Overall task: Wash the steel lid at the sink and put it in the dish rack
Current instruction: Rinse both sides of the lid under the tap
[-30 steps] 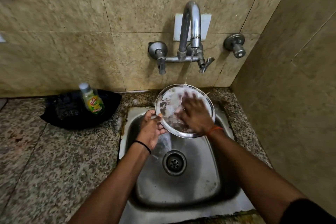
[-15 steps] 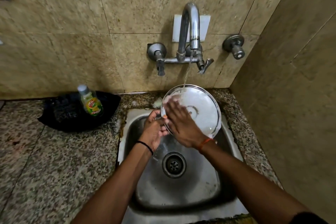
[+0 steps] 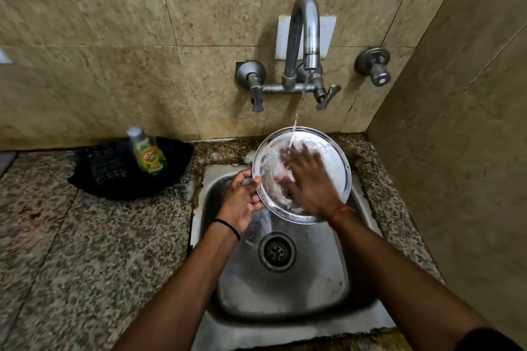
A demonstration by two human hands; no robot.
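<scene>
Both forearms reach forward and up from the bottom edge, converging over the middle. Left hand (image 3: 241, 199) turned palm inward, fingers curled, thumb and fingertips pinching the left rim of the lid (image 3: 338, 168); black band on left wrist. Right hand (image 3: 309, 182) lies palm down, fingers spread and fairly straight, pressed flat on the lid face; fingertips blurred. Orange thread on right wrist, dark sleeve edge at the right forearm's lower corner
</scene>
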